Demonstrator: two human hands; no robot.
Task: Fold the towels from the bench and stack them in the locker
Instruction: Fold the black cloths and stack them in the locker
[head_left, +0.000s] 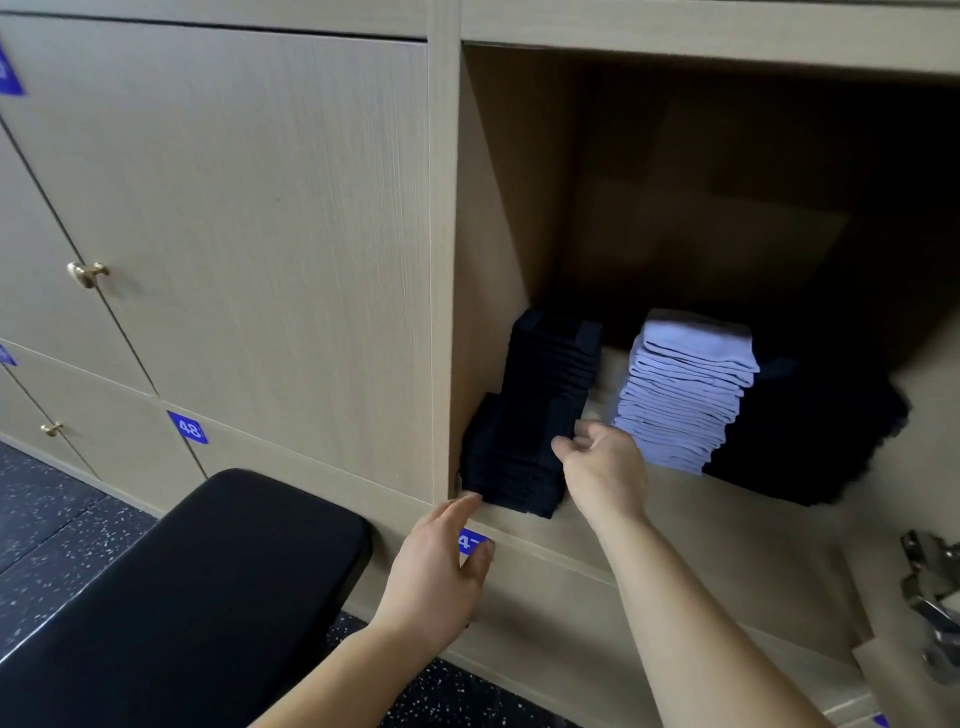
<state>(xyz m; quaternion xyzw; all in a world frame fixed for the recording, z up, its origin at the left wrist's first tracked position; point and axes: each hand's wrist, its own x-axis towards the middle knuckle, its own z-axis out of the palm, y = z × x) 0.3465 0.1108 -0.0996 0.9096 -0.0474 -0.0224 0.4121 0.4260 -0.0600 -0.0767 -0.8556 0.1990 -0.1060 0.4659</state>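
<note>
Head view: I steady soft towel stack, centre frame.
Right grip pinches its side, left grip open; best held low.

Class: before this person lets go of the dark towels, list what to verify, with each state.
1. The dark towel stack sits in the locker: ok.
2. Its layers line up: not ok, upper half set back.
3. The right hand grips its side: ok.
4. The left hand is at its front corner: ok.
5. The light blue stack stands apart: ok.
6. The bench is emptied: cannot tell, partly unseen.
</note>
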